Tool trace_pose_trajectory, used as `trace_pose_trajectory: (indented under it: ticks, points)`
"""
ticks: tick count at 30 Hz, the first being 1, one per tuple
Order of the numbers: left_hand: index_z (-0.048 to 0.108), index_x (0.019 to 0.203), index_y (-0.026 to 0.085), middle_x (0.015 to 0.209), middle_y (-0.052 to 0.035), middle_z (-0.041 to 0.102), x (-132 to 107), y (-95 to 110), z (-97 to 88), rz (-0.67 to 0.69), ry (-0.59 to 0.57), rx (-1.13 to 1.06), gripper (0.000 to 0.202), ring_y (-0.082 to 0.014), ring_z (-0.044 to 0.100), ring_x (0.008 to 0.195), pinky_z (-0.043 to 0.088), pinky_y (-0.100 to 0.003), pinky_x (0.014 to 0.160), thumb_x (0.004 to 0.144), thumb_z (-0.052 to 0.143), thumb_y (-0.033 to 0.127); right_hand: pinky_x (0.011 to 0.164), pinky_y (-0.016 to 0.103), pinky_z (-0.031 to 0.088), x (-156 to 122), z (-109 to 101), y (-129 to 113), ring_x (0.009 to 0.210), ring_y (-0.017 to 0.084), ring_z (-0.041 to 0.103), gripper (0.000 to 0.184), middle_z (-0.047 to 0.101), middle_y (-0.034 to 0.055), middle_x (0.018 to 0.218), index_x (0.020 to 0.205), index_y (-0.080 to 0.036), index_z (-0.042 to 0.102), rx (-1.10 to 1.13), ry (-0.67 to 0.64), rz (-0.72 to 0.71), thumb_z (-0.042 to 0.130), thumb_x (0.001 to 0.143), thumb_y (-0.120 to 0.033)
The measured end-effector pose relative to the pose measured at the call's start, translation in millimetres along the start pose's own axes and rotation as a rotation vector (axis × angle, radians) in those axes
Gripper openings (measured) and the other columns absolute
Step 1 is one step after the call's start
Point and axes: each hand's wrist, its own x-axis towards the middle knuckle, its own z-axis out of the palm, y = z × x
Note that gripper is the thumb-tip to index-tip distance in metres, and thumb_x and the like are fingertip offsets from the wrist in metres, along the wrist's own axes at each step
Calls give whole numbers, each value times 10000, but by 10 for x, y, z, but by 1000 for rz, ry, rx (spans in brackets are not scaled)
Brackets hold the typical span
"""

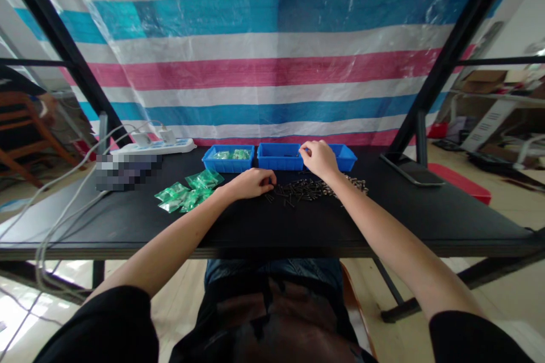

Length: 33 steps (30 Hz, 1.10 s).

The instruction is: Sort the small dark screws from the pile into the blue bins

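My right hand (320,160) is over the front of the blue bins, thumb and fingers pinched together; what they hold is too small to make out. Beneath it a blue bin (279,165) has a few dark pieces inside, and more blue bin wall (347,167) shows to the right. My left hand (254,183) rests low at the left end of a pile of dark screws (304,189), its fingers curled closed, their contents hidden. Shiny metal pieces (356,184) lie at the pile's right end, partly behind my right forearm.
Green plastic packets (187,195) lie on the black table (264,229), left of my left hand. Similar packets fill another blue bin (227,168). A white power strip (157,147) with cables sits back left; a phone (412,170) lies right. A striped sheet (272,74) hangs behind.
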Motion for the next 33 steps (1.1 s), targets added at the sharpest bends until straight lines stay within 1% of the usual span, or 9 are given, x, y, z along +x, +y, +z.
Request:
trace_pose_trajectory:
  ticks: [3,7,13,16,19,21,25,28,33]
  points:
    - [579,912,175,694,12,581,0,-12,0,-26,-12,3,168,-107,511,592,361,-210,557,769,522,241,660,291,351,-3,-1,8,709,205,477,155,604,57,691,745,-181,639,-4,-6,2,507,816,-219]
    - [577,960,179,695,13,581,-9,-31,-21,-59,-23,17,204,-110,518,594,360,-212,557,778,507,241,655,297,351,-13,-21,1,729,218,475,124,605,63,696,772,-177,632,-14,11,-2,518,806,-211]
    - [594,951,182,721,5,593,-13,-34,-37,-62,-48,20,208,-111,517,603,357,-214,571,779,488,230,679,292,361,-54,-45,-141,726,208,474,121,602,55,698,766,-173,623,36,4,-57,523,814,-222]
    - [593,945,183,712,6,599,-17,-40,-49,-83,-52,26,207,-114,519,599,352,-218,568,771,489,223,713,297,366,-93,-24,-246,712,198,473,125,588,44,674,754,-177,621,78,-31,-116,530,817,-235]
    - [583,964,184,695,11,597,-38,-60,-86,-133,-62,23,224,-113,520,587,355,-216,563,764,487,215,763,303,362,-141,14,-345,709,183,476,119,571,27,652,760,-180,621,119,-77,-195,537,819,-239]
    - [580,978,187,693,12,594,-55,-65,-114,-153,-68,27,235,-113,522,586,360,-214,565,762,494,222,743,292,362,-174,39,-402,708,175,475,105,571,19,655,784,-180,625,144,-120,-228,545,817,-240]
    - [579,1005,202,721,9,602,-65,-44,-125,-124,-72,40,248,-119,528,608,366,-217,585,775,502,252,675,267,353,-221,61,-481,703,168,468,91,580,18,669,802,-179,633,168,-209,-250,563,810,-237]
    - [582,987,205,745,7,607,-51,-27,-99,-88,-72,46,228,-124,533,628,365,-218,590,784,489,250,680,266,351,-234,55,-504,711,165,468,93,590,23,684,803,-174,636,171,-239,-257,566,812,-235]
    - [568,935,186,761,-6,608,-37,-47,-76,-92,-84,55,185,-136,544,655,367,-227,601,792,474,255,692,271,355,-236,45,-511,728,171,477,108,600,28,704,829,-175,641,165,-279,-273,570,815,-255]
